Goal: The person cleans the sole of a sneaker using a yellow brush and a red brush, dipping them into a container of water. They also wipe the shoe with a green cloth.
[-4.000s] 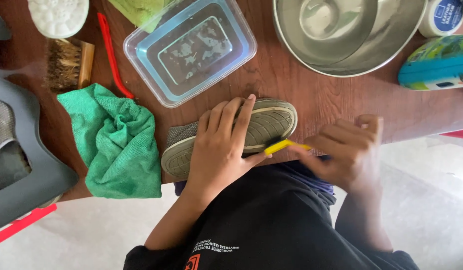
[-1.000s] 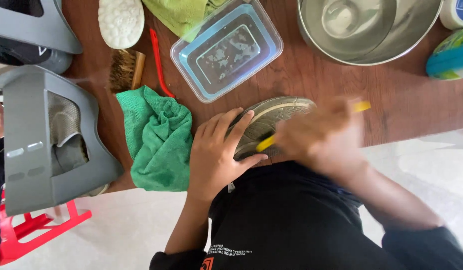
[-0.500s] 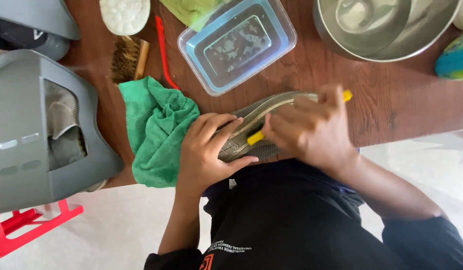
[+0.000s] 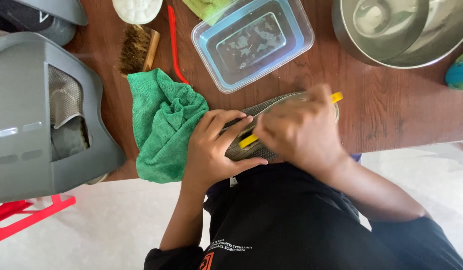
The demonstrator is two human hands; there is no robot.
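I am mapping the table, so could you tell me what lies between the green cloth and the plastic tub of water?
In the head view, only bare brown table separates the green cloth from the plastic tub.

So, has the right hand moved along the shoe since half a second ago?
Cannot tell for certain. The right hand with the yellow brush covers the same middle part of the shoe, below the plastic container; the camera shifted.

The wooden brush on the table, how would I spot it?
Start at the brown table, top left. The wooden brush lies above the green cloth, beside a red strip. It alone has bristles, and neither hand touches it.
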